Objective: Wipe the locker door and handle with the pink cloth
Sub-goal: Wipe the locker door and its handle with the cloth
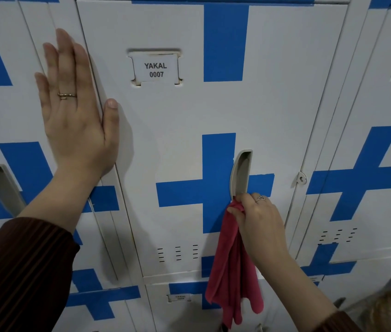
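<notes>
The white locker door (180,121) with blue crosses carries a label reading YAKAL 0007. Its grey recessed handle (241,172) sits right of centre. My right hand (259,221) is shut on the pink cloth (232,271), with its fingertips at the bottom end of the handle. Most of the cloth hangs down below the hand over the door's lower part. My left hand (74,104) lies flat with fingers spread on the left edge of the door and the neighbouring locker, thumb on the door.
Similar white and blue lockers stand to the left (5,116), to the right (369,140) and below (180,305). A padlock hasp (301,179) sticks out at the door's right edge. Vent slots (177,252) run near the door's bottom.
</notes>
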{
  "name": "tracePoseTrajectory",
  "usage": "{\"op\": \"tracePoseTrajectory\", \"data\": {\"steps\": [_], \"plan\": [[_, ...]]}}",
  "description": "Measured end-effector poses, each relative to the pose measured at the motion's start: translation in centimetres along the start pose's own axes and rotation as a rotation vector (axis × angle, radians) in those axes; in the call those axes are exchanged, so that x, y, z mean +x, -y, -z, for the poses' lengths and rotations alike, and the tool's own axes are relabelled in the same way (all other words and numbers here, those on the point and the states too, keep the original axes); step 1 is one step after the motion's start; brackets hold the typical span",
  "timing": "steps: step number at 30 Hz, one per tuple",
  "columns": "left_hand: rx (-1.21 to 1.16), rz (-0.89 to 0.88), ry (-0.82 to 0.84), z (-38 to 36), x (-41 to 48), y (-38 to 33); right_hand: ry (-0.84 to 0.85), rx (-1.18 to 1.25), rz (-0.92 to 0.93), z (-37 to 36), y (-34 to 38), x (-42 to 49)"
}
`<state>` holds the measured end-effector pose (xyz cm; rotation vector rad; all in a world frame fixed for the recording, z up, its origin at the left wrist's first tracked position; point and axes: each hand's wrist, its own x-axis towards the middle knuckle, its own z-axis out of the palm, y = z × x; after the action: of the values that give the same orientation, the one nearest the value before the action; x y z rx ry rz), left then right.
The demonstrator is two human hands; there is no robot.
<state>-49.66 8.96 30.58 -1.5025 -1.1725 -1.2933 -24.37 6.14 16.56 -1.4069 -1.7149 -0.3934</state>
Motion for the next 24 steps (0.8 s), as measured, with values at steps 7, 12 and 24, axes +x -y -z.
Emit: {"op": "tracePoseTrajectory", "data": {"steps": [7, 12, 24], "plan": [[-0.006, -0.004, 0.003, 0.1, 0.0, -0.1, 0.022, 0.113, 0.008, 0.3, -0.6, -0.5], [-0.006, 0.0, 0.005, 0.1, -0.1, 0.0, -0.017, 0.224, -0.047, 1.0, -1.2, -1.6], [0.004, 0.008, 0.006, 0.0, -0.1, -0.1, -0.042, 0.023, 0.001, -0.4, -0.3, -1.5]]}}
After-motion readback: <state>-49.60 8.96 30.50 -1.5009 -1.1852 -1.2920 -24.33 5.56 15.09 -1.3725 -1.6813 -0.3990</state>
